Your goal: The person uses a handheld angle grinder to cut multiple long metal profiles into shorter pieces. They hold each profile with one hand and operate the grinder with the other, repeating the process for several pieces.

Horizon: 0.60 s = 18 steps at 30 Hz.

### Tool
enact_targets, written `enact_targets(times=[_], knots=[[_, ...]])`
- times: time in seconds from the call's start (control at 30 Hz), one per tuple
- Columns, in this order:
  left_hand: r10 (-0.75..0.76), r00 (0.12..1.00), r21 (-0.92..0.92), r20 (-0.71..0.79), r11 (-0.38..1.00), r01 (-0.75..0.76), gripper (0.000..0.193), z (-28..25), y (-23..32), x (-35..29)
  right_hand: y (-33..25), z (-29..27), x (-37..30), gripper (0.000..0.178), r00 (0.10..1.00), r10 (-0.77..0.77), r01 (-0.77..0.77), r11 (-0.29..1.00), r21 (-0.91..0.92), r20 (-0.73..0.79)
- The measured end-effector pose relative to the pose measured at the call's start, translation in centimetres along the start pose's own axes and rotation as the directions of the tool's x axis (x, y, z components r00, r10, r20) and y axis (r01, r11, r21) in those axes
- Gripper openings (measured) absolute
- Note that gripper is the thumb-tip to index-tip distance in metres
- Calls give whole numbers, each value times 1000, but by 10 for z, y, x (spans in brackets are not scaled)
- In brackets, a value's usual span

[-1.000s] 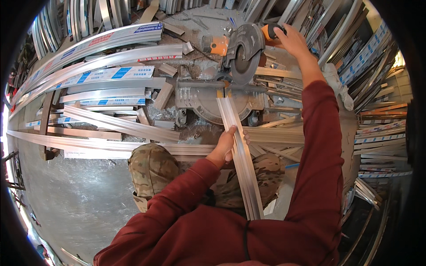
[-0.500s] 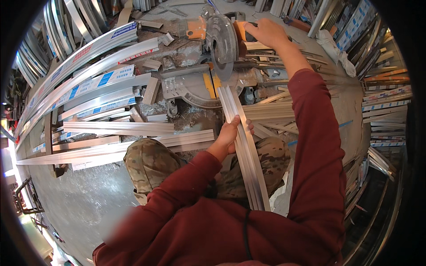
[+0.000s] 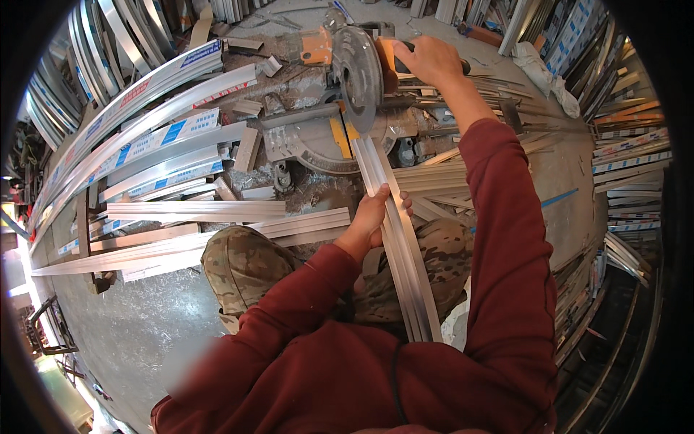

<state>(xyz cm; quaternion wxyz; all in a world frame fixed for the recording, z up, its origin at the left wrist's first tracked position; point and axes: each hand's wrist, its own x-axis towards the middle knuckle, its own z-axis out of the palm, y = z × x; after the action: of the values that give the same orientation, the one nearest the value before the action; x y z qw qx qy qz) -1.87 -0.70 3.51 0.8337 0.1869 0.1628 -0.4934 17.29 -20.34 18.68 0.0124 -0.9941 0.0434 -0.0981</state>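
**One mitre saw (image 3: 358,65) and one ribbed aluminium profile (image 3: 410,275), both held at once**

Largest are the stacked metal lengths (image 3: 137,116) on the person's left, lying side by side with many ends toward the saw, probably so that they stay together and within reach. The mitre saw stands beyond the knees (image 3: 238,260), facing the person; its round blade (image 3: 365,119) sits above the table (image 3: 300,141), which seems to leave room at the front.

The profile points away from the body, from the front of the dark red sweater (image 3: 311,376), between the knees and partly over the right one, to the table's front. That line likely suits a seated or crouched posture. Whether its far end touches the table or hovers cannot be told.

The right hand (image 3: 432,61) is curled around the saw's orange-and-black handle (image 3: 388,61), presumably to control the saw head. The left hand (image 3: 374,217) clasps the profile about midway, thumb on top and fingertips showing at the far edge, a hold that seems meant to steady it. Smallest, the yellow table insert (image 3: 340,137) lies just beside the profile's far end.
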Motion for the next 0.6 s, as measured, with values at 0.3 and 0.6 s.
enact_targets(times=[0.3, 0.6], knots=[[29, 999, -10, -41, 1000, -29, 33, 10, 8, -9, -2, 1, -5, 57, 996, 52, -52, 999, -2, 68], [70, 994, -18, -86, 997, -72, 27, 10, 9, -8, -1, 4, -7, 61, 999, 32, -32, 999, -11, 19]])
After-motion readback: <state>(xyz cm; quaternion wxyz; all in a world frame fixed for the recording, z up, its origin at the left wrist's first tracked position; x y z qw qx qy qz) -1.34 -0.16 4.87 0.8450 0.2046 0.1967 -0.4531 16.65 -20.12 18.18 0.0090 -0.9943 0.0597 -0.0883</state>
